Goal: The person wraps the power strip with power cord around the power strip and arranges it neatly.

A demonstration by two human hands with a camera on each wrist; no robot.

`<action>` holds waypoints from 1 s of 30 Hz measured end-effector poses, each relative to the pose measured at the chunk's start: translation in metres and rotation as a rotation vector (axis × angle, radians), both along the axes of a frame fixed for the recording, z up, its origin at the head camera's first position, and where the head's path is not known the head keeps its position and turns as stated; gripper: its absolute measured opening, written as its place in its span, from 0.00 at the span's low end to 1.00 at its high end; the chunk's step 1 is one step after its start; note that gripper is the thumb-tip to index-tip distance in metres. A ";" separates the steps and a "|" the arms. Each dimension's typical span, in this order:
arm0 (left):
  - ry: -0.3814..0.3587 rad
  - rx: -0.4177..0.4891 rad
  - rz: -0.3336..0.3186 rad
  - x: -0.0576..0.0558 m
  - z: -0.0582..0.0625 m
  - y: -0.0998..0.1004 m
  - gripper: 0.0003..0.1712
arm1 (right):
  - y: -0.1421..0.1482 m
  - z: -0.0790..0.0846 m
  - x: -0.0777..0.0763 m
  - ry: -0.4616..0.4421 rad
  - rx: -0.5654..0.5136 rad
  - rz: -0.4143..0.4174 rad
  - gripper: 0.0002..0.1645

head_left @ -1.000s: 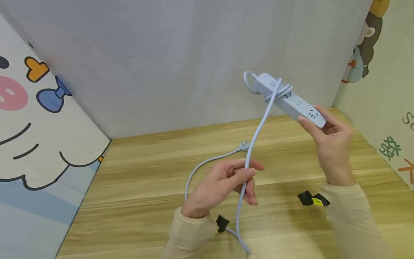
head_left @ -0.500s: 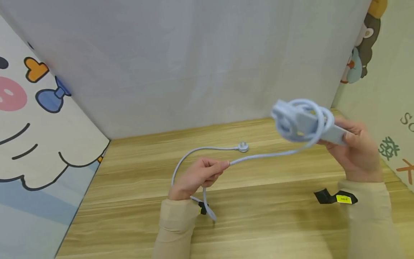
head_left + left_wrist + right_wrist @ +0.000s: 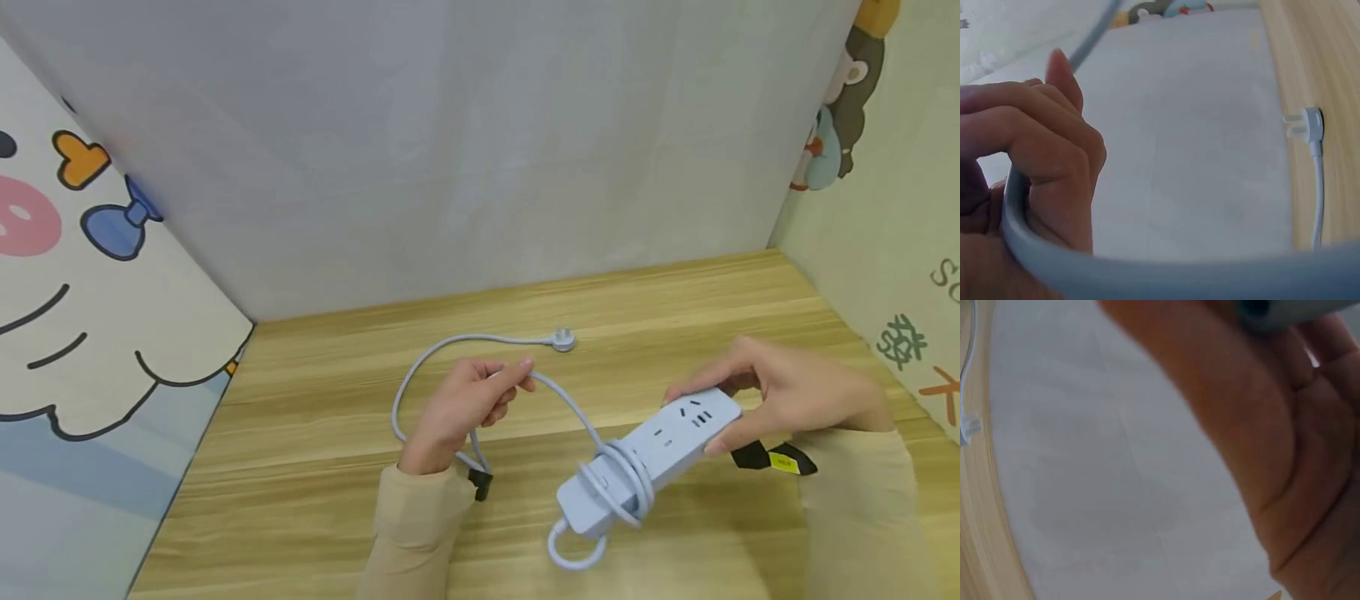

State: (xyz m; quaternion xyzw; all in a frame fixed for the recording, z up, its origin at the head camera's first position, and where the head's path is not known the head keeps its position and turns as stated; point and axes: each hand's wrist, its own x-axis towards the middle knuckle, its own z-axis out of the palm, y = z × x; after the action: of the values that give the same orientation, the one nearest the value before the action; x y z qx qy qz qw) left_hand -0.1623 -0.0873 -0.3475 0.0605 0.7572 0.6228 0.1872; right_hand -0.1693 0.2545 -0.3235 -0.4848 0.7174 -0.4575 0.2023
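Observation:
My right hand (image 3: 787, 392) grips the outer end of a white power strip (image 3: 675, 433), thumb on the near side and fingers over the far side. The strip slants down toward the front left, sockets facing up. Several turns of its cord (image 3: 630, 479) are wound round its lower end, where a small loop hangs. From the winding the cord runs to my left hand (image 3: 472, 400), which pinches it between thumb and fingers. In the left wrist view the cord (image 3: 1016, 212) also passes through the palm. The cord's plug (image 3: 562, 339) lies on the table, prongs pointing up.
The wooden table (image 3: 322, 433) meets a grey-white back wall (image 3: 480, 167). Side panels with cartoon prints stand at the left (image 3: 150, 317) and right (image 3: 885, 250). A slack curve of cord (image 3: 408, 375) lies on the table behind the left hand.
The right hand has swung the power strip round and down, from raised at the upper right to low at the front. The left hand has moved slightly left and now pinches the cord.

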 end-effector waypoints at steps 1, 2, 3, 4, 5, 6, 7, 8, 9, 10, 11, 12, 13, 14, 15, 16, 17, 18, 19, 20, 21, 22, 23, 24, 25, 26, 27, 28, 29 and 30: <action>0.015 0.000 0.004 0.003 0.004 0.002 0.24 | -0.002 0.001 0.002 0.003 0.070 -0.066 0.28; 0.031 -0.001 0.008 0.006 0.008 0.004 0.23 | -0.005 0.002 0.003 0.004 0.135 -0.124 0.27; 0.047 0.003 0.008 0.009 0.012 0.007 0.23 | -0.008 0.003 0.003 0.003 0.193 -0.180 0.27; 0.066 0.008 0.004 0.012 0.015 0.010 0.23 | -0.011 0.004 0.003 0.013 0.235 -0.223 0.27; 0.092 0.007 0.000 0.015 0.018 0.013 0.23 | -0.014 0.003 0.002 0.030 0.257 -0.262 0.29; 0.118 0.009 -0.004 0.018 0.020 0.016 0.21 | -0.017 0.003 0.002 0.045 0.276 -0.301 0.30; 0.141 0.012 -0.008 0.021 0.022 0.020 0.21 | -0.020 0.002 0.000 0.070 0.282 -0.339 0.32; 0.162 0.018 -0.012 0.024 0.023 0.024 0.20 | -0.023 0.001 -0.001 0.089 0.274 -0.374 0.33; 0.187 0.019 -0.021 0.026 0.023 0.028 0.20 | -0.026 -0.001 -0.003 0.117 0.258 -0.412 0.34; 0.220 0.010 -0.028 0.029 0.024 0.032 0.19 | -0.029 -0.003 -0.005 0.151 0.239 -0.448 0.34; 0.248 -0.001 -0.035 0.032 0.024 0.035 0.19 | -0.032 -0.005 -0.006 0.178 0.222 -0.493 0.34; 0.271 -0.007 -0.043 0.034 0.024 0.039 0.19 | -0.035 -0.006 -0.008 0.216 0.207 -0.537 0.34; 0.292 -0.013 -0.048 0.036 0.025 0.042 0.19 | -0.037 -0.008 -0.009 0.250 0.186 -0.580 0.34; 0.308 -0.017 -0.051 0.038 0.025 0.044 0.19 | -0.040 -0.009 -0.011 0.276 0.164 -0.628 0.33; 0.321 -0.017 -0.051 0.040 0.025 0.046 0.19 | -0.042 -0.011 -0.011 0.285 0.138 -0.682 0.32; 0.325 -0.012 -0.050 0.041 0.025 0.047 0.18 | -0.044 -0.011 -0.012 0.291 0.108 -0.734 0.31; 0.319 0.000 -0.047 0.042 0.025 0.048 0.18 | -0.045 -0.012 -0.013 0.297 0.071 -0.782 0.30; 0.315 0.010 -0.048 0.042 0.026 0.048 0.17 | -0.046 -0.012 -0.013 0.303 0.029 -0.827 0.29; 0.310 0.023 -0.051 0.043 0.026 0.048 0.17 | -0.047 -0.012 -0.014 0.308 -0.016 -0.870 0.28; 0.302 0.037 -0.058 0.043 0.026 0.048 0.17 | -0.047 -0.012 -0.014 0.311 -0.058 -0.915 0.27; 0.294 0.052 -0.069 0.043 0.026 0.047 0.18 | -0.048 -0.012 -0.014 0.324 -0.099 -0.952 0.27; 0.285 0.063 -0.080 0.042 0.026 0.046 0.18 | -0.048 -0.011 -0.014 0.342 -0.130 -0.986 0.27; 0.280 0.072 -0.089 0.042 0.026 0.045 0.19 | -0.048 -0.011 -0.015 0.362 -0.157 -1.023 0.27; 0.272 0.079 -0.095 0.041 0.026 0.044 0.19 | -0.048 -0.010 -0.015 0.377 -0.186 -1.062 0.27; 0.265 0.089 -0.098 0.040 0.025 0.043 0.19 | -0.047 -0.009 -0.016 0.389 -0.214 -1.099 0.28; 0.256 0.097 -0.102 0.038 0.024 0.042 0.20 | -0.047 -0.009 -0.016 0.391 -0.245 -1.134 0.28; 0.249 0.103 -0.103 0.037 0.023 0.040 0.20 | -0.047 -0.008 -0.017 0.393 -0.279 -1.163 0.28; 0.243 0.106 -0.106 0.035 0.022 0.040 0.20 | -0.047 -0.008 -0.017 0.394 -0.313 -1.189 0.28; 0.242 0.106 -0.108 0.033 0.021 0.039 0.20 | -0.048 -0.007 -0.016 0.394 -0.350 -1.212 0.28; 0.241 0.107 -0.111 0.032 0.020 0.039 0.19 | -0.049 -0.006 -0.016 0.389 -0.391 -1.229 0.27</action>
State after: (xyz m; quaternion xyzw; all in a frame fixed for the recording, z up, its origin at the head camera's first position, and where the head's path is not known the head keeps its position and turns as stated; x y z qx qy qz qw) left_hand -0.1305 -0.0484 -0.3279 0.1863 0.7354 0.6394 0.1255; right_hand -0.1853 0.2057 -0.3299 -0.0897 0.7901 -0.5155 -0.3192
